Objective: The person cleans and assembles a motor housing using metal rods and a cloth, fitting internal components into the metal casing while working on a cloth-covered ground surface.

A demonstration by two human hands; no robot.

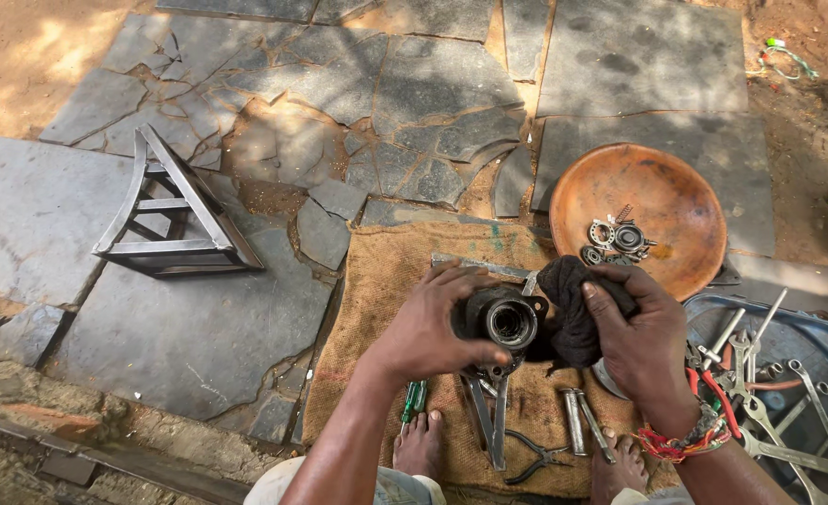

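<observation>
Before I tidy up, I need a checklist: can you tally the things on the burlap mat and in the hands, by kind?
Hub part, left hand: 1
Black rag, right hand: 1
Pliers: 1
Green screwdriver: 1
Flat bar: 1
Total: 5

Daylight scene, bright outdoors but mostly in open shade. Dappled sun patches hit the dirt at the top left and the cracked stone slabs (274, 93) in warm orange blotches. The rest is soft, even light, no hard shadows under the hands. The metal stand (175, 210) throws a faint shadow only. Mild sheen on the rust-coloured bowl (610, 187) and on the wrenches (788, 411) at right, no blown glare. Focus is sharp centre frame; slight softness and wide-angle stretch at the corners, and the bottom edge is dim and murky.
</observation>
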